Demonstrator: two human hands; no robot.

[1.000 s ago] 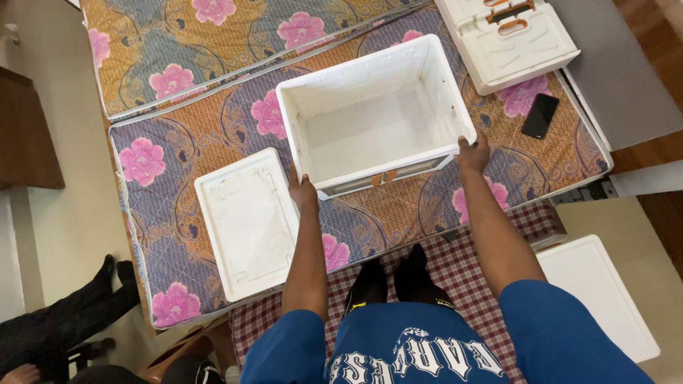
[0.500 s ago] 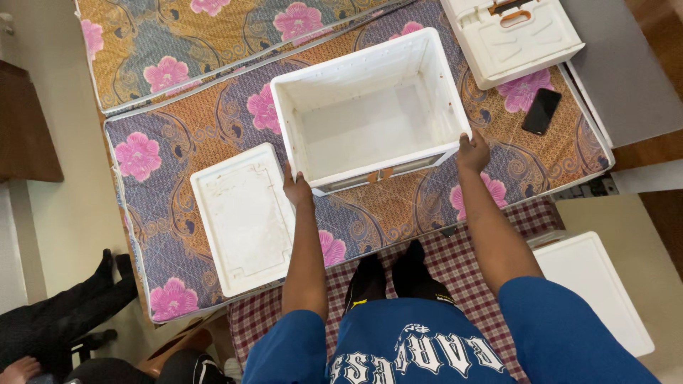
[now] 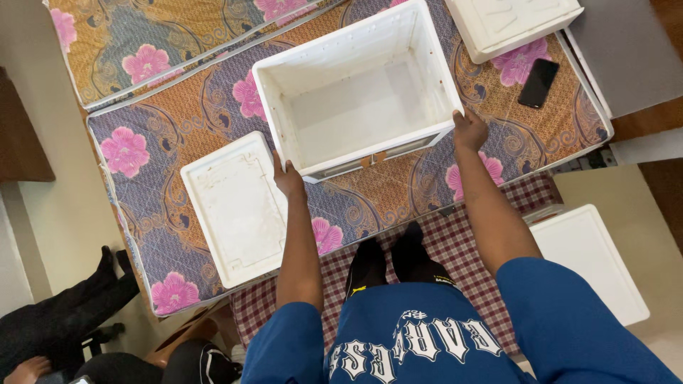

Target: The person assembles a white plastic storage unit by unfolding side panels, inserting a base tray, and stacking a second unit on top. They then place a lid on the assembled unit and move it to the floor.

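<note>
From up here I see the floral-patterned mattress in orange, purple and pink (image 3: 398, 192) filling most of the view, spread out past my fingers on every side. On it, directly between my two hands, sits the large open white foam box (image 3: 359, 92), empty inside, its long axis running left to right across me and slightly slanted. My left hand (image 3: 288, 179) presses against its near-left corner, fingers closed flat on the wall; my right hand (image 3: 469, 128) clasps its near-right corner the same way. Both hands are equally close, each already touching it, so the box lies straight ahead of the fingertips. Just left of my left fingers, touching the wrist, lies a flat white rectangular foam lid (image 3: 235, 208) with a grubby inner face. Beyond my right fingers, at the top edge, is a second white foam container (image 3: 516, 25), partly cut off. A white foam panel (image 3: 594, 259) lies on the floor behind my right forearm. Smallest, a black phone (image 3: 538, 82) rests face up just past my right fingertips. I see no labels on any box.
</note>
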